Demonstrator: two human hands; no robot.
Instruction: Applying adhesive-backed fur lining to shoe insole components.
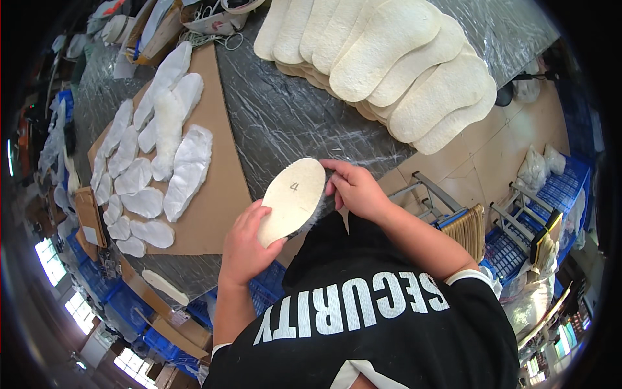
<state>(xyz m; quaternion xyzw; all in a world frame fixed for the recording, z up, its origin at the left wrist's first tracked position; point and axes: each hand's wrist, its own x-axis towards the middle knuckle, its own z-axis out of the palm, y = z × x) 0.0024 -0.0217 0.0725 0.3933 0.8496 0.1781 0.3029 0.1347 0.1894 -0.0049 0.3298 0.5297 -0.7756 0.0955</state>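
I hold a cream-coloured insole (291,204) in front of my body, its flat face turned up and tilted, with a small dark handwritten mark on it. My left hand (245,246) grips the lower left end, with the thumb at the near edge and the fingers along the far side. My right hand (357,189) has its fingers curled in at the upper right edge of the insole, pinching it there. Greyish fuzz shows along the insole's lower right edge. The underside is hidden.
Fanned stacks of cream insoles (389,48) lie at the table's far right. White fluffy pieces (165,133) rest on brown cardboard (208,129) to the left. One narrow pale piece (164,286) sits near the table's left edge. Blue crates (543,188) and metal-framed stools (435,194) stand right.
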